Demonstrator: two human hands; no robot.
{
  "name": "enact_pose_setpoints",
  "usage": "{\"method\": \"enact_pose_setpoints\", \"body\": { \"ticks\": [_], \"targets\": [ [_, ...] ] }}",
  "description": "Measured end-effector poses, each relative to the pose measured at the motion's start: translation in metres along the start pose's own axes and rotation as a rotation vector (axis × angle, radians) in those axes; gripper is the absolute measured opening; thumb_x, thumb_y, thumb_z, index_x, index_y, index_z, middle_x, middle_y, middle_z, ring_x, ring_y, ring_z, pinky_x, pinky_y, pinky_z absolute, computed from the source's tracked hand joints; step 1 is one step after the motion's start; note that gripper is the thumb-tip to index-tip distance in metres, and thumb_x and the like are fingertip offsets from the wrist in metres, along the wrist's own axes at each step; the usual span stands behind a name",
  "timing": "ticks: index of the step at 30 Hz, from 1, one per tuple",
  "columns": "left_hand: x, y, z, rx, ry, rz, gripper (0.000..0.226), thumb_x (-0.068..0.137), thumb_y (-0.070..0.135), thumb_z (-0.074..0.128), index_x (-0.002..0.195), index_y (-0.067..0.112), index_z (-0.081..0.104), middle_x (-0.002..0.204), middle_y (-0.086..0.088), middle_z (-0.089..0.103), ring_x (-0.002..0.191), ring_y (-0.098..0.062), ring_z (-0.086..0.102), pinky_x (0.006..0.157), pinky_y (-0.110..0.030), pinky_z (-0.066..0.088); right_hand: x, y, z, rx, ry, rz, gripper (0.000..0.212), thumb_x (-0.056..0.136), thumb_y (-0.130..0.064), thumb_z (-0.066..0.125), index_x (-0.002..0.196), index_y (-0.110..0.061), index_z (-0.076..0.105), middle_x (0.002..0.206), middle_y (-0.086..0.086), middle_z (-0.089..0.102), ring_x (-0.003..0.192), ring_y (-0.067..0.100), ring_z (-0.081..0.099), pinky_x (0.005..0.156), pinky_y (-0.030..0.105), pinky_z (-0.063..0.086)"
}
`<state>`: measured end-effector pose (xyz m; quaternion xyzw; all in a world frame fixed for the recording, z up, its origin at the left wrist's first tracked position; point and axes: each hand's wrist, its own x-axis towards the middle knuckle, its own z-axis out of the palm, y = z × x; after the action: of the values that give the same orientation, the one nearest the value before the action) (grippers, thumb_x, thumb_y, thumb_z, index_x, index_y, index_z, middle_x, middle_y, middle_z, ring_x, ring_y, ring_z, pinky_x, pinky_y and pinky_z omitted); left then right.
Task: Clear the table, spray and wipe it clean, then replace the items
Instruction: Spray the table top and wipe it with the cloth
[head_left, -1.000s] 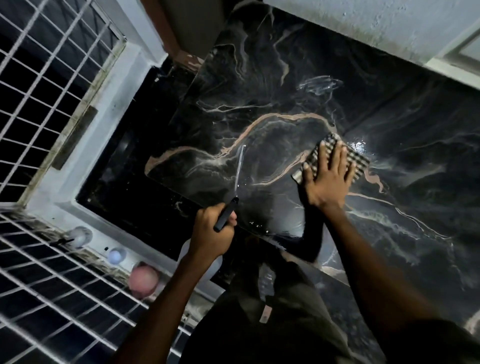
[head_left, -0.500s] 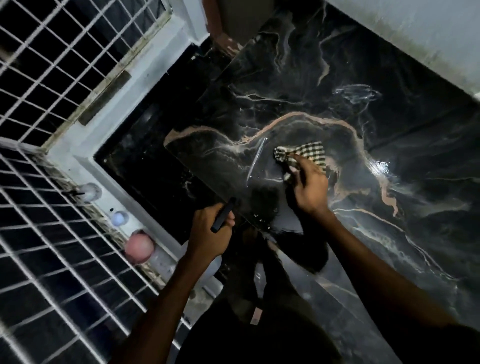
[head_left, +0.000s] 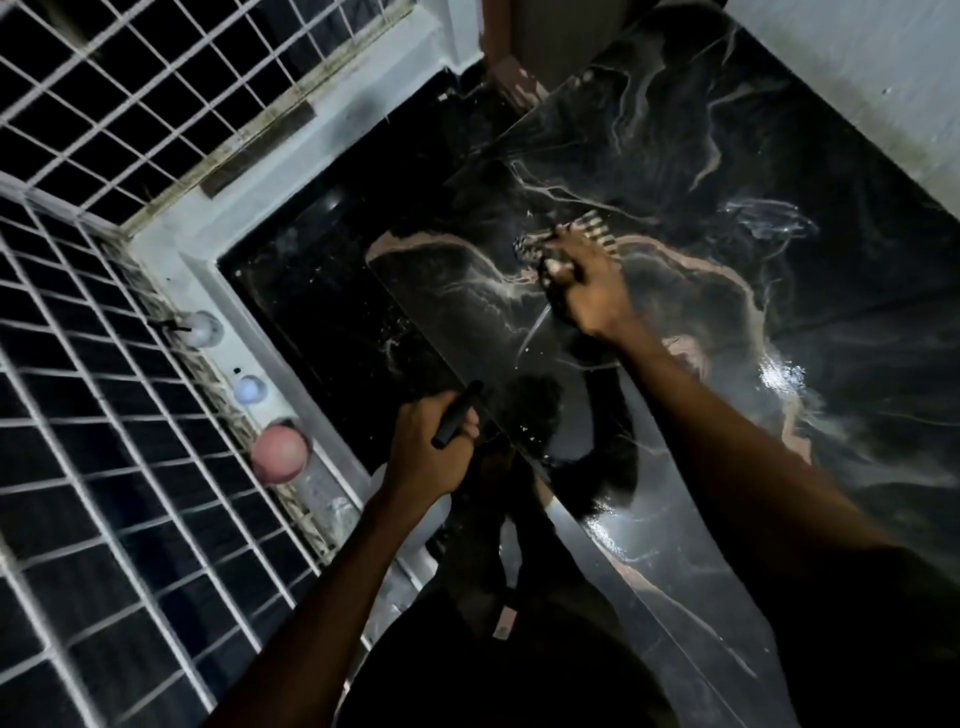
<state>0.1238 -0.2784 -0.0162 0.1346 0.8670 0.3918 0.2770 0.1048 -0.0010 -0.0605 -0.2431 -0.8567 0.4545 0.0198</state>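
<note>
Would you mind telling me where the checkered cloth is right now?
In the head view, the checkered cloth sits bunched under the right hand on the dark marble table, toward its far left part, well beyond the left hand.

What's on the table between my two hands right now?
Head view: only bare wet marble table lies between the left hand and the right hand gripping the cloth.

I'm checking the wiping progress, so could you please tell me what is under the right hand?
Under the right hand lies a checked cloth, bunched on the dark marble table. Only its far edge shows; the rest, and the table beneath, are covered.
</note>
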Motion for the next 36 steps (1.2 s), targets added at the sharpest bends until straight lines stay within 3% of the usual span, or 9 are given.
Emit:
{"method": "enact_pose_setpoints", "body": {
  "ticks": [3,10,15,18,22,27,29,32,36],
  "targets": [
    [0.002,-0.001,-0.003,-0.005,0.011,-0.02,0.01,0.075,0.01,0.057,0.074,0.011,0.067,0.069,-0.002,0.07,0.061,-0.021,0.067,0.062,-0.05,0.063,-0.009,0.004,0.033,-0.169,-0.063,-0.068,0.04,0.1,-0.014,0.057,0.14,-0.016,0.062,0.164,0.008,0.037,0.157,0.022,0.023,0.127,0.037,0.001],
    [0.002,0.001,-0.006,-0.001,0.027,-0.035,0.015,0.076,0.012,0.055,0.078,0.003,0.068,0.074,-0.014,0.072,0.068,-0.033,0.07,0.064,-0.052,0.063,-0.112,0.018,0.071,0.076,-0.13,-0.219,0.036,0.098,-0.017,0.061,0.13,-0.005,0.069,0.145,0.01,0.061,0.141,0.023,0.052,0.124,0.055,0.025],
    [-0.005,0.002,-0.005,0.001,0.055,-0.017,0.015,0.077,0.013,0.056,0.078,0.003,0.067,0.071,-0.009,0.069,0.066,-0.03,0.068,0.066,-0.051,0.062,-0.195,0.02,0.097,0.302,-0.069,-0.055,0.036,0.1,-0.031,0.056,0.128,-0.015,0.071,0.137,-0.004,0.067,0.134,0.01,0.056,0.116,0.054,0.039],
    [-0.01,0.003,-0.006,0.009,0.072,-0.03,0.017,0.076,0.015,0.057,0.078,0.003,0.067,0.074,-0.013,0.071,0.071,-0.036,0.07,0.07,-0.05,0.061,-0.215,-0.005,0.124,0.427,0.021,0.11,0.031,0.098,-0.024,0.059,0.119,-0.007,0.075,0.125,0.009,0.073,0.124,0.027,0.063,0.108,0.056,0.045],
    [-0.02,0.004,-0.012,0.014,0.097,0.019,0.014,0.075,0.016,0.059,0.078,0.007,0.069,0.075,-0.008,0.073,0.078,-0.031,0.073,0.074,-0.043,0.061,-0.192,-0.058,0.14,0.768,0.034,0.271,0.019,0.1,-0.013,0.059,0.101,-0.001,0.074,0.099,0.008,0.075,0.094,0.021,0.07,0.086,0.04,0.057],
    [-0.029,-0.009,-0.026,0.041,0.097,0.044,0.012,0.082,0.019,0.058,0.073,0.013,0.062,0.063,-0.004,0.065,0.057,-0.027,0.065,0.058,-0.047,0.058,-0.146,-0.096,0.122,1.494,0.077,0.597,0.029,0.104,-0.015,0.038,0.085,-0.002,0.055,0.068,0.013,0.043,0.055,0.022,0.039,0.051,0.03,0.03],
    [-0.03,-0.014,-0.031,0.032,0.087,0.031,0.012,0.082,0.017,0.057,0.076,0.011,0.065,0.068,-0.007,0.068,0.059,-0.027,0.065,0.06,-0.048,0.06,-0.132,-0.095,0.103,1.733,0.167,0.613,0.032,0.097,-0.015,0.039,0.068,-0.01,0.05,0.062,0.01,0.042,0.053,0.02,0.037,0.051,0.027,0.035],
    [-0.03,-0.015,-0.034,0.0,0.071,-0.003,0.014,0.078,0.015,0.055,0.077,0.008,0.067,0.072,-0.01,0.07,0.062,-0.031,0.066,0.063,-0.047,0.061,-0.129,-0.082,0.072,1.745,0.439,0.57,0.033,0.102,-0.003,0.041,0.07,-0.012,0.048,0.07,0.01,0.047,0.071,0.02,0.048,0.091,0.037,0.053],
    [-0.03,-0.011,-0.033,0.01,0.01,0.016,0.013,0.076,0.015,0.054,0.076,0.009,0.066,0.069,-0.006,0.069,0.059,-0.028,0.064,0.063,-0.047,0.061,-0.16,-0.042,0.03,1.545,0.598,0.426,0.027,0.103,0.002,0.045,0.085,-0.01,0.061,0.073,0.0,0.07,0.071,0.013,0.068,0.068,0.029,0.06]
  ]
}}
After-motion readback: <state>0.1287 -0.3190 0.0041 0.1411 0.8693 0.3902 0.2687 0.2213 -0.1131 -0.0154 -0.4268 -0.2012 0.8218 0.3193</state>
